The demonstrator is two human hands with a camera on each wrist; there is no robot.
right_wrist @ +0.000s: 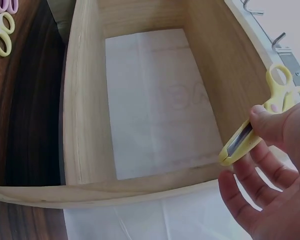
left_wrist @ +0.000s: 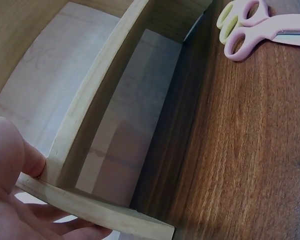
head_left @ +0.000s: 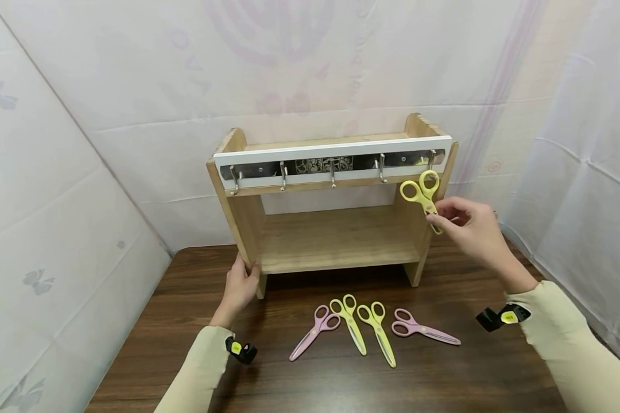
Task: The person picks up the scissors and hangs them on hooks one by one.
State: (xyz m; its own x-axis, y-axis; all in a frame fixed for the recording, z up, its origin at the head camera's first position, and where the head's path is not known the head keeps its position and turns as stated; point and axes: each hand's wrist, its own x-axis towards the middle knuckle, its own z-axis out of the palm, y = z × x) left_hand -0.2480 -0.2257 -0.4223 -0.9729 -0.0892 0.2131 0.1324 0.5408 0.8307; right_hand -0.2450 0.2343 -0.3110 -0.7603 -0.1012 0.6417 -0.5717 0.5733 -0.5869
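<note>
On the tabletop (head_left: 186, 321) I'm watching the wooden rack (head_left: 336, 226), its lower shelf (head_left: 315, 249) showing plain wood, while the left hand (head_left: 241, 285) is gripping the side panel (head_left: 250, 229) between thumb and fingers. The right hand (head_left: 470, 226) is pinching yellow scissors (head_left: 426, 199) by their blades, lower fingers spread, loops just beside the rightmost hook (head_left: 432, 158); they're probably handling light, stiff and slick, so I'm favouring that blade hold.

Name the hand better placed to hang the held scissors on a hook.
Probably the right hand: it pinches the yellow scissors near the end hook, while the left hand grips the opposite end of the wooden shelf.
</note>
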